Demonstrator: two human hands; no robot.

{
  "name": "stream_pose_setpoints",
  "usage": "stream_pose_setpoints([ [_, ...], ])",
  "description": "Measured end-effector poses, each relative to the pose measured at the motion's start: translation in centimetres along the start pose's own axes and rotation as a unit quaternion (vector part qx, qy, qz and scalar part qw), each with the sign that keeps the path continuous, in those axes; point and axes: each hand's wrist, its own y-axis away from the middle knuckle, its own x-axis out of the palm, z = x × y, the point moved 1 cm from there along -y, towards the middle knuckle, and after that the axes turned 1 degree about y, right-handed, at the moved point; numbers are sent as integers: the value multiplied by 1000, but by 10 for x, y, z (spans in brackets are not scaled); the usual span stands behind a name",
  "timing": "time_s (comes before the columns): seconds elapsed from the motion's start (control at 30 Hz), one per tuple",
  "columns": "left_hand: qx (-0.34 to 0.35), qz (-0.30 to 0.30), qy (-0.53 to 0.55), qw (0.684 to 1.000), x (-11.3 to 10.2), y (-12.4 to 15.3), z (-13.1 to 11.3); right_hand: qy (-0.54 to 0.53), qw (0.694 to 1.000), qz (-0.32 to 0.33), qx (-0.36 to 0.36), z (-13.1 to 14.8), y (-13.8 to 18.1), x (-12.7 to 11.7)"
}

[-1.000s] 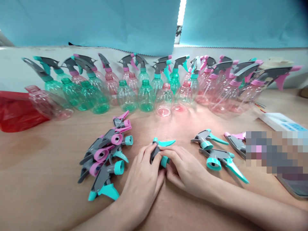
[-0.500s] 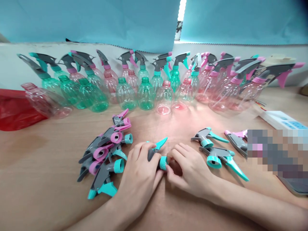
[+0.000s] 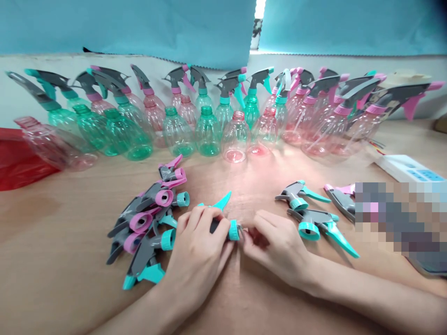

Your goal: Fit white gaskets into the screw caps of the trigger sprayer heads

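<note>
My left hand (image 3: 199,249) is wrapped round a grey and turquoise trigger spray head (image 3: 234,230), lying on its side with the collar pointing right. Its turquoise trigger sticks out above my knuckles. Close to the collar's mouth, my right hand (image 3: 279,251) is closed in a pinch. A thin, pale piece shows between the collar and those fingertips, too small to name. Left of my hands lies a heap of spray heads (image 3: 141,222) with pink and turquoise collars. On the right, two turquoise-collared spray heads (image 3: 314,222) lie beside a pink and grey one (image 3: 340,202).
Uncapped green bottles (image 3: 208,132) and pink bottles (image 3: 235,139) stand across the back, before several bottles with spray heads fitted. A red bag (image 3: 24,163) lies far left. At right are a white power strip (image 3: 407,166) and a dark flat object (image 3: 428,263), partly blurred out.
My right fingers have drawn slightly away from the collar, and a thin pale piece now shows between them. My left hand keeps its hold on the spray head. The view has shifted slightly.
</note>
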Motion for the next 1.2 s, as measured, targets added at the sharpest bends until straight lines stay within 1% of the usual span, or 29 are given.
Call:
stream_pose_setpoints([
  [0.1,-18,0,16,1000,-1,0,2,-51,996,-3,78,-3,-4,-3],
  [0.23,-37,-13,73,997,-3,0,5,-150,971,29,185,-11,-12,-8],
  [0.33,-52,-3,124,991,-2,-1,7,-213,950,54,222,-17,-15,-8],
  [0.43,-86,-1,179,980,-1,0,7,-228,942,75,234,-19,-14,-8],
  [0.53,-137,-26,218,966,-1,1,6,-195,949,90,229,-17,-13,-9],
  [0.63,-173,-45,224,958,-1,2,6,-139,964,113,197,-13,-14,-9],
  [0.77,-185,-53,240,951,0,-1,9,-74,978,153,121,-8,-12,-4],
  [0.87,-180,-65,255,948,0,-2,10,-52,982,160,86,-8,-9,-1],
  [1.0,-173,-63,273,944,-1,-1,10,-63,985,148,66,-12,-8,0],
  [1.2,-212,-29,245,946,3,0,11,-130,982,127,57,-13,-14,-6],
])
